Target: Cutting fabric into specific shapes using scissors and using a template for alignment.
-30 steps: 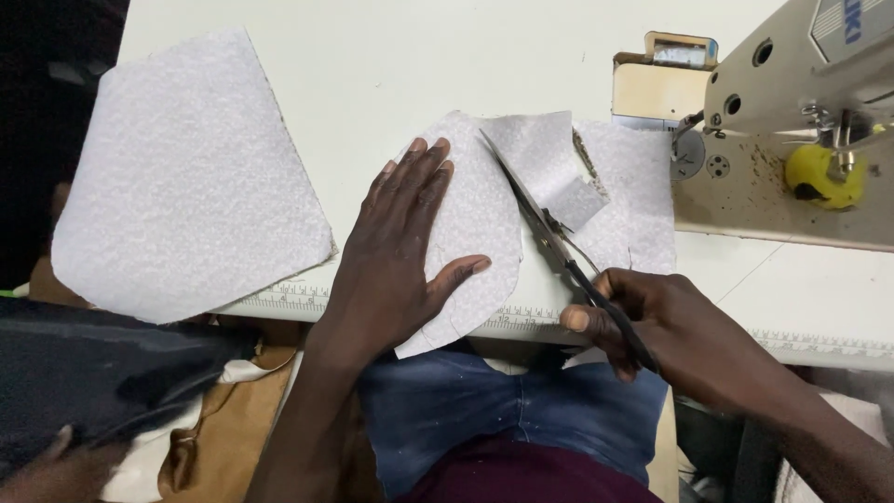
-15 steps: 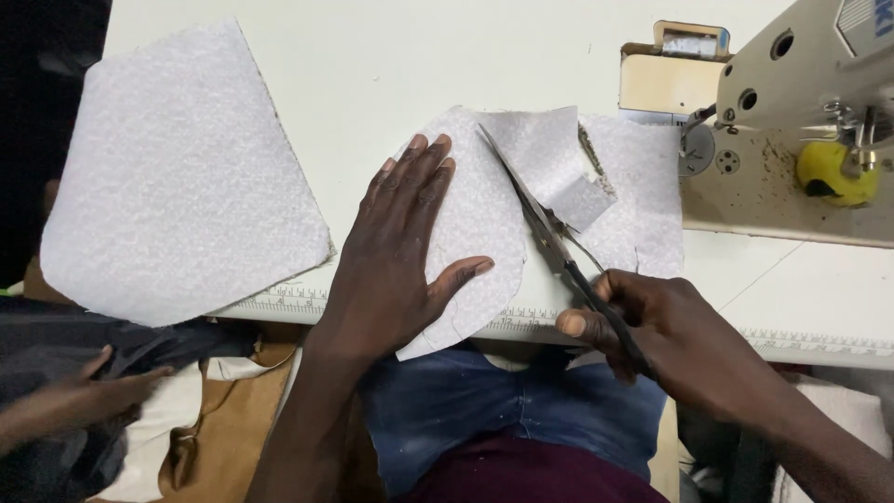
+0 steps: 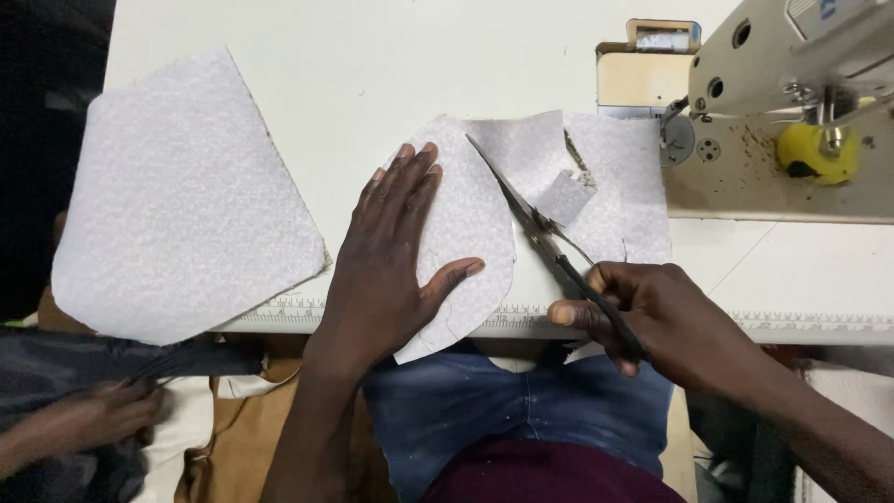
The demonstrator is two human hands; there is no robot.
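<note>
My left hand (image 3: 386, 270) lies flat, fingers spread, on a pale patterned fabric piece (image 3: 470, 224) at the white table's front edge. My right hand (image 3: 652, 312) grips black-handled scissors (image 3: 545, 237), whose blades point up and left into the fabric. To the right of the blades a strip of the same fabric (image 3: 615, 186) lies partly separated, with a small flap turned up near the blades.
A stack of similar pale fabric (image 3: 182, 233) lies at the table's left. A sewing machine (image 3: 792, 112) with a yellow knob stands at the right, a small beige box (image 3: 647, 70) behind it. Another person's hand (image 3: 88, 424) holds dark cloth at lower left.
The scissors and both my hands stay nearly in place on the fabric. The other person's hand at lower left has shifted with the dark cloth.
</note>
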